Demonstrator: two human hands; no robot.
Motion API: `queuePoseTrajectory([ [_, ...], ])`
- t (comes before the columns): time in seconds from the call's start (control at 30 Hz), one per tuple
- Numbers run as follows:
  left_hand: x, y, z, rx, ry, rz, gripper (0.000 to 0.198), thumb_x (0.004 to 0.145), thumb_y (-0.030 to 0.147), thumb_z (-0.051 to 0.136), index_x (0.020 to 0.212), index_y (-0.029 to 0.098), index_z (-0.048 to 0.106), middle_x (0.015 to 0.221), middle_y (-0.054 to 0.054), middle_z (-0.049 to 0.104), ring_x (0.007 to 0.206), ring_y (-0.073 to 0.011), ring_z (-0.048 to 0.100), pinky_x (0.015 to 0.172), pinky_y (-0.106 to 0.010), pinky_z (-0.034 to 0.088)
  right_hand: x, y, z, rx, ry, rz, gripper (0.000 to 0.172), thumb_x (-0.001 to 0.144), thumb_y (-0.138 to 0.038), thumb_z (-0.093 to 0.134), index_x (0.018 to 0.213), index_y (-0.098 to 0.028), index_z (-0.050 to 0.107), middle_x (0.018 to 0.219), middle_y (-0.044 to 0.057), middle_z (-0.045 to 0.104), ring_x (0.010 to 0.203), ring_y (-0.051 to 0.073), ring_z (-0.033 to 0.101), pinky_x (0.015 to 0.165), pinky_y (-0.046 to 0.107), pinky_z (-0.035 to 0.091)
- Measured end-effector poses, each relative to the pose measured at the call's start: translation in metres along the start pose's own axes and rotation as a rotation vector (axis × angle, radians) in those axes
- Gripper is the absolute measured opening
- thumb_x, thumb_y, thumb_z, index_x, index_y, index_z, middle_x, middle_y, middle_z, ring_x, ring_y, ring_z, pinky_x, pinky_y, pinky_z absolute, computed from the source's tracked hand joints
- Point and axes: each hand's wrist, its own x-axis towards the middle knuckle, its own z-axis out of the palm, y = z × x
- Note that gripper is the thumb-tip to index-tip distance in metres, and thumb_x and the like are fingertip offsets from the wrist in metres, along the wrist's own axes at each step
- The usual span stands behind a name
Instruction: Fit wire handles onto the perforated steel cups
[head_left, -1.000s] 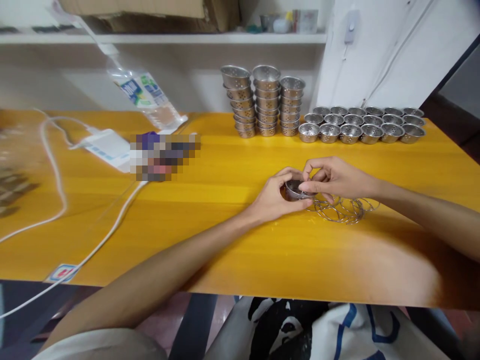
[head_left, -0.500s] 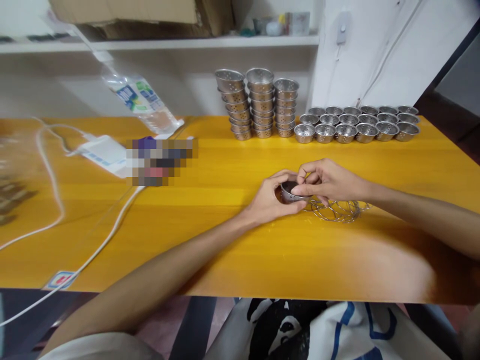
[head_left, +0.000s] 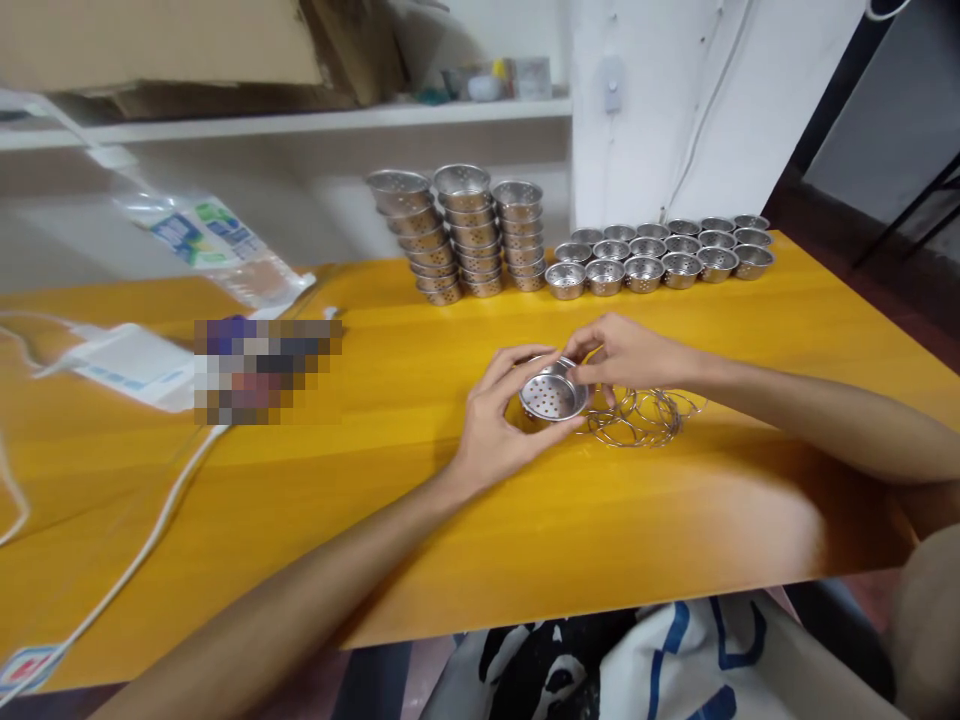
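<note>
My left hand (head_left: 499,420) is curved around a small perforated metal cup (head_left: 553,397), fingers over its far rim and thumb along the near side. The cup is tilted toward me, and its dotted bottom shows inside. At its right rim, my right hand (head_left: 611,350) grips the edge with bent fingers; part of the rim is hidden behind them. Just below the right hand, a loose heap of thin wire rings (head_left: 637,420) lies on the yellow table (head_left: 570,530).
Stacks of similar perforated cups (head_left: 461,235) stand at the back, beside rows of single cups (head_left: 643,272). To the left are a leaning plastic bottle (head_left: 217,245), a white power strip (head_left: 135,365) and a trailing white cable (head_left: 161,535). A shelf (head_left: 337,122) runs behind.
The cup has been tipped toward me, so its perforated inside shows more. My right fingers have moved from over its opening to its right rim. The camera view has shifted right.
</note>
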Motion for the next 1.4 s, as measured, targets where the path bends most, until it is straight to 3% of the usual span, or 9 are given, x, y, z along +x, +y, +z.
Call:
queuePoseTrajectory([
  [0.1, -0.002, -0.006, 0.000, -0.077, -0.147, -0.025, 0.100, 0.095, 0.052, 0.088, 0.178, 0.037, 0.035, 0.174, -0.018, 0.051, 0.156, -0.0395, 0.056, 0.128, -0.066, 0.048, -0.004, -0.005, -0.032, -0.484, 0.208, -0.100, 0.015, 0.091, -0.008, 0.073, 0.098, -0.016, 0.084, 0.093, 0.007, 0.083, 0.078, 0.017, 0.072, 0.076, 0.030, 0.051],
  [0.17, -0.003, -0.009, -0.001, -0.024, -0.197, -0.045, 0.090, 0.106, 0.049, 0.075, 0.181, 0.039, 0.026, 0.181, -0.016, 0.043, 0.161, -0.0377, 0.050, 0.131, -0.067, 0.044, -0.007, 0.004, -0.072, -0.735, 0.341, -0.069, 0.022, 0.093, -0.010, 0.073, 0.106, -0.018, 0.088, 0.098, 0.009, 0.084, 0.086, 0.022, 0.073, 0.081, 0.034, 0.051],
  [0.33, -0.002, -0.006, -0.003, 0.175, -0.252, -0.032, 0.054, 0.111, 0.038, 0.066, 0.164, 0.031, 0.055, 0.169, -0.014, 0.057, 0.156, -0.0340, 0.055, 0.132, -0.064, 0.044, -0.021, 0.064, -0.192, -0.944, 0.348, 0.494, 0.024, 0.092, -0.009, 0.079, 0.113, -0.010, 0.090, 0.104, 0.018, 0.083, 0.089, 0.021, 0.069, 0.082, 0.035, 0.045],
  [0.4, -0.001, -0.004, -0.003, 0.187, -0.250, 0.005, 0.042, 0.111, 0.032, 0.065, 0.152, 0.028, 0.064, 0.161, -0.014, 0.063, 0.150, -0.0331, 0.060, 0.128, -0.062, 0.049, -0.031, 0.091, -0.223, -0.932, 0.401, 0.636, 0.028, 0.091, -0.006, 0.079, 0.117, 0.000, 0.087, 0.109, 0.028, 0.081, 0.089, 0.020, 0.070, 0.080, 0.038, 0.043],
  [0.47, -0.001, -0.003, -0.002, 0.195, -0.247, 0.032, 0.036, 0.110, 0.026, 0.064, 0.146, 0.027, 0.068, 0.157, -0.014, 0.066, 0.147, -0.0326, 0.062, 0.125, -0.062, 0.051, -0.042, 0.113, -0.240, -0.871, 0.401, 0.715, 0.026, 0.092, -0.004, 0.078, 0.116, 0.002, 0.086, 0.101, 0.028, 0.081, 0.080, 0.017, 0.069, 0.078, 0.038, 0.043],
  [0.6, -0.001, -0.002, -0.001, 0.213, -0.242, 0.045, 0.032, 0.109, 0.022, 0.063, 0.140, 0.025, 0.070, 0.151, -0.014, 0.068, 0.144, -0.0319, 0.063, 0.122, -0.060, 0.054, -0.053, 0.146, -0.248, -0.718, 0.341, 0.749, 0.022, 0.094, -0.003, 0.078, 0.114, -0.001, 0.087, 0.086, 0.017, 0.081, 0.060, 0.009, 0.064, 0.073, 0.033, 0.044],
  [0.83, -0.002, -0.003, 0.000, 0.224, -0.215, 0.061, 0.029, 0.108, 0.019, 0.064, 0.136, 0.023, 0.069, 0.147, -0.013, 0.069, 0.142, -0.0299, 0.064, 0.120, -0.057, 0.055, -0.035, 0.173, -0.250, -0.792, 0.430, 0.662, 0.025, 0.086, -0.003, 0.086, 0.111, 0.000, 0.087, 0.100, 0.021, 0.083, 0.062, 0.003, 0.048, 0.077, 0.034, 0.040],
  [1.27, -0.002, -0.002, 0.001, 0.225, -0.209, 0.067, 0.028, 0.106, 0.015, 0.064, 0.132, 0.023, 0.071, 0.145, -0.013, 0.069, 0.139, -0.0302, 0.065, 0.118, -0.056, 0.055, -0.032, 0.173, -0.237, -0.898, 0.476, 0.707, 0.032, 0.088, -0.001, 0.082, 0.119, -0.011, 0.087, 0.116, 0.023, 0.081, 0.071, 0.011, 0.049, 0.072, 0.040, 0.034],
  [1.4, -0.002, -0.002, 0.000, 0.219, -0.216, 0.062, 0.026, 0.107, 0.015, 0.063, 0.130, 0.023, 0.071, 0.144, -0.013, 0.069, 0.139, -0.0296, 0.064, 0.118, -0.055, 0.055, -0.032, 0.152, -0.246, -0.890, 0.362, 0.692, 0.062, 0.079, -0.002, 0.093, 0.140, -0.009, 0.080, 0.126, 0.024, 0.080, 0.082, 0.013, 0.061, 0.078, 0.037, 0.038],
])
